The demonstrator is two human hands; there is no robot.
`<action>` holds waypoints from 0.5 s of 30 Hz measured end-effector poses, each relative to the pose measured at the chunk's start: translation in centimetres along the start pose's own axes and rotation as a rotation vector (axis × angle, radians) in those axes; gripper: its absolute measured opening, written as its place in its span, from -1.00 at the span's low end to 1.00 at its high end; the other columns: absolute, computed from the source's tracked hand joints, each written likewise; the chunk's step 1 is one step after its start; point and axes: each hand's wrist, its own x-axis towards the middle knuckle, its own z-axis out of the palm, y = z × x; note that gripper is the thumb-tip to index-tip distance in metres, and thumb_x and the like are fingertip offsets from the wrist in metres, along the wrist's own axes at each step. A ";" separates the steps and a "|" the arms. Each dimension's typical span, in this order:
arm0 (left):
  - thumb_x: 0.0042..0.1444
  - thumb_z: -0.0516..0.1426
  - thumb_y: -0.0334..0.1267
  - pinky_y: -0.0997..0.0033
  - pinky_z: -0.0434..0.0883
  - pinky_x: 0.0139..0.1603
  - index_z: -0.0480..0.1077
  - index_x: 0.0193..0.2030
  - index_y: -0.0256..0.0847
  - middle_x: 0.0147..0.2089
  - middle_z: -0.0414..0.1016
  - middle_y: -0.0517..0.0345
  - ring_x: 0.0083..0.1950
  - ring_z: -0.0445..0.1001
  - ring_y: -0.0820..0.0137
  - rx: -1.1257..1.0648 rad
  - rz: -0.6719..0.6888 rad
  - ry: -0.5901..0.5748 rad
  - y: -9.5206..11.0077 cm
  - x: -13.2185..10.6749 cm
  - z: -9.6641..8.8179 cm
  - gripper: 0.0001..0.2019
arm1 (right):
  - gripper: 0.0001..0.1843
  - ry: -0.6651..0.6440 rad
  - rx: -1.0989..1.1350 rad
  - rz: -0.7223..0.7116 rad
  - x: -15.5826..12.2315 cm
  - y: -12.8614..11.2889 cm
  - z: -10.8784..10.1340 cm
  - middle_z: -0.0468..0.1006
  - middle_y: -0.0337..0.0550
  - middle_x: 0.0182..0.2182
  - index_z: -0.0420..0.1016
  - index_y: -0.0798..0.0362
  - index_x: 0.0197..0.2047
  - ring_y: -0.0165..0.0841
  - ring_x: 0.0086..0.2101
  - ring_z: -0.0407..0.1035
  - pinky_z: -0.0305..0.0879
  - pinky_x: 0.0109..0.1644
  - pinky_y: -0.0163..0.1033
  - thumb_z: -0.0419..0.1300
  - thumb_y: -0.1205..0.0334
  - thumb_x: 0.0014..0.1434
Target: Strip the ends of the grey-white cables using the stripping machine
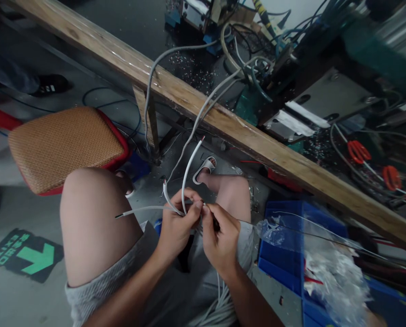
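Observation:
I sit with both hands over my lap, between my knees. My left hand [177,222] is closed on several thin white cables [189,168] that fan out upward and to the left, their stripped ends showing red and dark tips. My right hand [220,236] is pinched shut right beside it, fingertips meeting the left hand's at the cables; a small dark piece shows between its fingers. More white cable hangs down between my legs [216,304].
A long wooden beam [223,122] crosses the view diagonally above my knees. Behind it stands a machine with hoses and wires [291,59]. A blue crate [284,254] with clear plastic bags is at my right. A woven-seat stool [65,145] stands at my left.

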 end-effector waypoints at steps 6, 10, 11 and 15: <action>0.20 0.26 -0.20 0.61 0.26 -0.38 0.42 -0.35 -0.21 -0.42 0.32 0.27 -0.40 0.24 0.54 0.030 0.072 0.114 -1.0 -0.4 0.7 -0.82 | -0.75 0.070 -0.101 -0.057 0.0 0.4 0.7 0.45 -0.20 -0.46 0.42 0.13 -0.32 -0.47 -0.44 0.37 0.23 -0.32 -0.39 0.03 0.42 0.42; 0.21 0.26 -0.15 0.60 0.24 -0.40 0.41 -0.32 -0.21 -0.43 0.31 0.28 -0.43 0.22 0.55 0.009 0.055 0.098 -0.9 -0.4 0.7 -0.81 | -0.77 0.051 -0.172 -0.096 -0.1 0.9 0.7 0.47 -0.19 -0.44 0.43 0.13 -0.28 -0.45 -0.43 0.39 0.26 -0.30 -0.37 0.03 0.42 0.42; 0.19 0.28 -0.14 0.60 0.23 -0.42 0.41 -0.32 -0.21 -0.44 0.31 0.29 -0.44 0.22 0.55 0.005 0.051 0.092 -0.8 -0.3 0.6 -0.79 | -0.77 0.044 -0.194 -0.110 -0.1 1.0 0.8 0.46 -0.19 -0.45 0.42 0.12 -0.28 -0.44 -0.43 0.39 0.26 -0.31 -0.36 0.03 0.42 0.42; 0.13 0.32 -0.08 0.60 0.16 -0.51 0.38 -0.34 -0.22 -0.52 0.28 0.32 -0.52 0.17 0.57 0.018 0.013 0.054 -0.2 0.3 0.4 -0.72 | -0.75 0.011 -0.285 -0.182 0.2 1.9 0.3 0.43 -0.20 -0.48 0.41 0.11 -0.29 -0.40 -0.47 0.38 0.23 -0.37 -0.29 -0.01 0.41 0.43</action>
